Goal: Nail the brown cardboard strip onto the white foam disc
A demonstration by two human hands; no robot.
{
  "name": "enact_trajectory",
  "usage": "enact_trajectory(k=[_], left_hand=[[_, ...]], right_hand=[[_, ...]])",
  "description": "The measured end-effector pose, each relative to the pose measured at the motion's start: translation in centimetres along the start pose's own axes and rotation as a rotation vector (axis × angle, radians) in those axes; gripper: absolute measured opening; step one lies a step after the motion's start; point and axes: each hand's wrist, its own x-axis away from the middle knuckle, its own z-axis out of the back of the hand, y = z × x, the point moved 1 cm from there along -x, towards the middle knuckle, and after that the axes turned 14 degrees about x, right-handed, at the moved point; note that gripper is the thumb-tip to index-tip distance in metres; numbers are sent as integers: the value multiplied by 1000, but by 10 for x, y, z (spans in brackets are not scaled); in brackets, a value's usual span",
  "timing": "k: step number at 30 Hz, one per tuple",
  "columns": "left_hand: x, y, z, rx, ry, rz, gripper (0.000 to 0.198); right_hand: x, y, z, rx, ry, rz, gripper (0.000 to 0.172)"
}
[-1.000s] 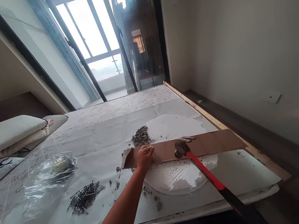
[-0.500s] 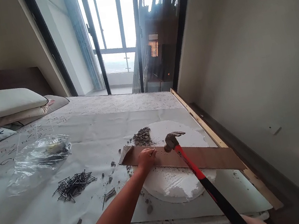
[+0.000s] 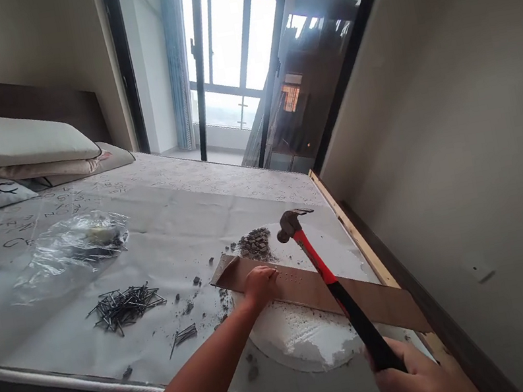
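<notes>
Bed (image 3: pixel 259 181), brown board (image 3: pixel 308 292) lying on it. Hammer (image 3: pixel 322 266) held up, handle gripped in right hand (image 3: pixel 416 374). Left hand (image 3: pixel 259 285) on board's left part, fingertips bunched, can't tell if pinching anything. Nails (image 3: pixel 127 307) heaped left.

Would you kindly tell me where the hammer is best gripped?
The hammer is probably best gripped low on its black handle, coming from the near right, where the right hand holds it. The handle slants down that way, slim enough to wrap a hand around, with the metal head at the far end.
</notes>
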Motion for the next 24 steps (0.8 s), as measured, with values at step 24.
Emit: enact_trajectory(k=[24], left_hand=[[2,-3,0,36,-20,-13,31]], right_hand=[[-10,5,-9,85,15,61,4]])
